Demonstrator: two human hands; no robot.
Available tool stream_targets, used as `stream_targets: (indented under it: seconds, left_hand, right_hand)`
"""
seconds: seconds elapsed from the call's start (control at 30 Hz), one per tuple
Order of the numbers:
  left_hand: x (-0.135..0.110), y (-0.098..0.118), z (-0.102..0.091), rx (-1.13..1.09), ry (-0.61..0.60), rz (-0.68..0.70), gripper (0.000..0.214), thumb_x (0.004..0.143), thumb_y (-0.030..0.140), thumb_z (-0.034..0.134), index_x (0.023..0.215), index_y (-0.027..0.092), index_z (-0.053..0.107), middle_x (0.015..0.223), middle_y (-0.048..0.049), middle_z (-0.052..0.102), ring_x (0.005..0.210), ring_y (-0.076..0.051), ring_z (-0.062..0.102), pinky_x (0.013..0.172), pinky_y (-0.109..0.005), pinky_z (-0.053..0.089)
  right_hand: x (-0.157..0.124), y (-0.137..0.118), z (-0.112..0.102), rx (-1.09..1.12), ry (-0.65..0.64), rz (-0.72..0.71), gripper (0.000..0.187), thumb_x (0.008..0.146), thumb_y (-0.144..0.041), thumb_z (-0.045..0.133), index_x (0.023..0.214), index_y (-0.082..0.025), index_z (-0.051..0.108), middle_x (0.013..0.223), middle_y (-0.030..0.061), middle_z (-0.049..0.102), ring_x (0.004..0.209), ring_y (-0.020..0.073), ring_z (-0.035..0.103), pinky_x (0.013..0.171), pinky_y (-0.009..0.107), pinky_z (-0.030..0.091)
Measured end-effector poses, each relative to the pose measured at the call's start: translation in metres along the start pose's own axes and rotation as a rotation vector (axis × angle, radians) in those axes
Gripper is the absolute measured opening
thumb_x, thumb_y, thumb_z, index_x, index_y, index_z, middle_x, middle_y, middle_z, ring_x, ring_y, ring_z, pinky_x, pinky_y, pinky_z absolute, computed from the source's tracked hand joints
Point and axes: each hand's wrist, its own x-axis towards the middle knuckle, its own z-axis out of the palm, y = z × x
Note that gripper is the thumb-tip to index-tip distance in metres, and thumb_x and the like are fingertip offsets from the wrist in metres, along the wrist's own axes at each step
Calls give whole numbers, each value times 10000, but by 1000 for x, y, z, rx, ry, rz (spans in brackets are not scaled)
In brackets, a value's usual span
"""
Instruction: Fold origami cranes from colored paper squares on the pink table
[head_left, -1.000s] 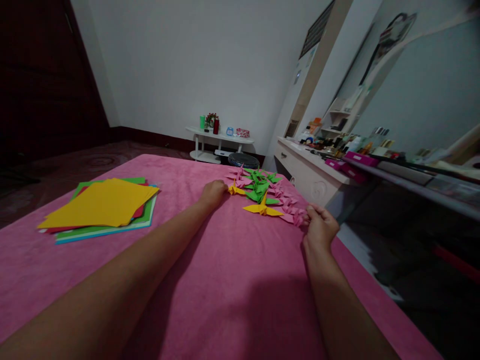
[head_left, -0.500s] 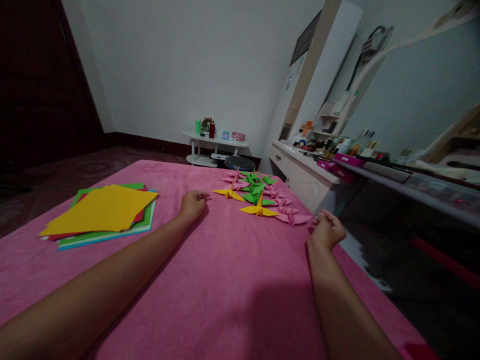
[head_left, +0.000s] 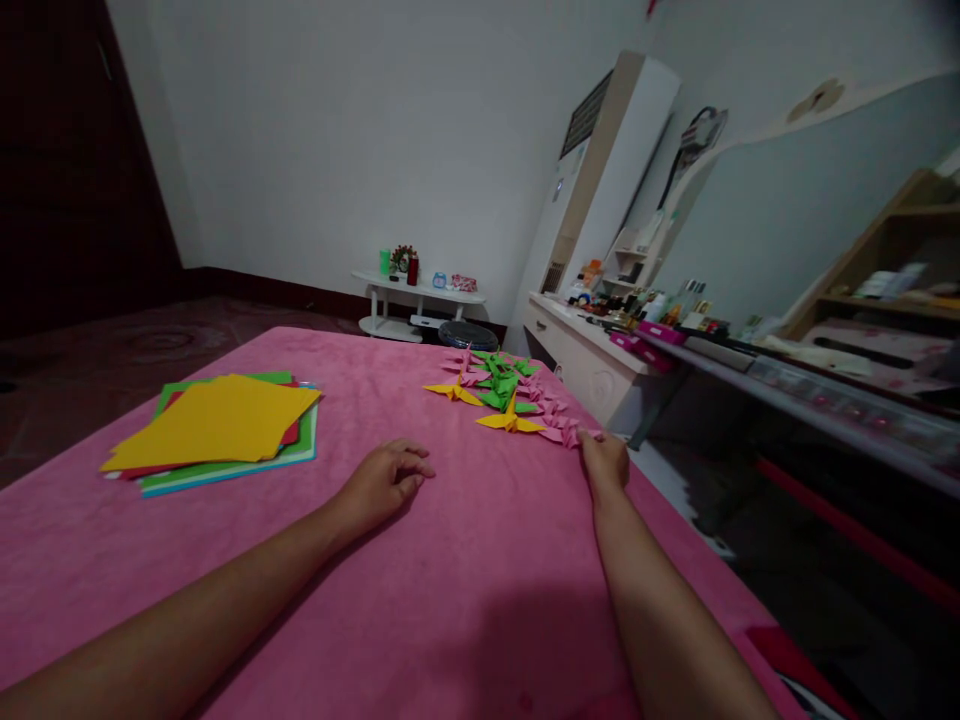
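My right hand (head_left: 606, 460) reaches to the nearest pink paper crane (head_left: 561, 432), its fingers closed at that crane's right wing; the fingertips are partly hidden. My left hand (head_left: 386, 477) rests on the pink cloth with loosely bent fingers apart and nothing in them. Ahead of it, two yellow paper cranes stand, a farther one (head_left: 454, 391) and a nearer one (head_left: 511, 415). Behind and beside these, green paper cranes (head_left: 501, 380) and several more pink ones sit crowded in rows, overlapping one another. To the left lies a stack of coloured paper sheets (head_left: 217, 420), yellow on top.
The pink cloth (head_left: 450, 590) covers the surface under my arms. A white dressing table (head_left: 581, 350) with bottles and boxes stands along the right. By the back wall is a low white table (head_left: 420, 290) with a green cup (head_left: 385, 262) and small items.
My left hand has drawn back toward me and its fingers have loosened. My right hand has moved left, in against the near pink crane. The view has turned slightly right.
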Motion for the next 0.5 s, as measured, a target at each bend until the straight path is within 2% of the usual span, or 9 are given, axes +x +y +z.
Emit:
stream_targets:
  seconds: [0.1,0.2,0.3,0.33,0.4,0.5]
  left_hand:
    - [0,0,0,-65,22,-10,233,714,119,541,815,217,726,1054,-62,627,985,-177,585,894,-314,454]
    - [2,3,1,-206,61,-32,183,734,159,552,794,207,717,944,-55,666,931,-180,608,878,-328,468]
    - [4,14,1,-506,162,-146,221,756,250,582,940,167,673,949,-85,672,888,-194,633,814,-352,510]
    - [4,20,1,-632,193,-189,314,759,288,596,1043,157,628,1013,-108,655,884,-200,639,777,-356,526]
    - [5,32,-1,-782,213,-213,504,742,337,635,1207,182,519,1136,-139,595,827,-191,652,703,-349,541]
    - [3,46,-4,-871,169,-266,669,700,371,689,1289,192,428,1142,-157,578,744,-172,650,632,-322,528]
  right_hand:
    - [-3,-6,-7,-40,107,4,174,531,-285,678,449,-227,535,424,2,466,516,206,503,506,297,340]
    - [-5,-22,-17,13,238,-54,144,621,-325,603,549,-206,564,506,8,521,572,200,508,529,282,346]
    - [-17,-52,-17,112,288,-159,172,709,-338,535,658,-178,570,587,-11,531,587,153,477,542,243,353]
    - [-26,-64,-13,152,263,-209,189,721,-349,540,653,-174,562,575,-25,506,560,133,449,529,231,344]
    - [-53,-88,-2,267,78,-419,212,749,-350,554,636,-171,549,558,-39,462,524,109,402,505,218,316]
    - [-102,-114,15,277,-161,-605,221,746,-306,590,576,-184,517,511,-53,397,489,94,363,497,217,296]
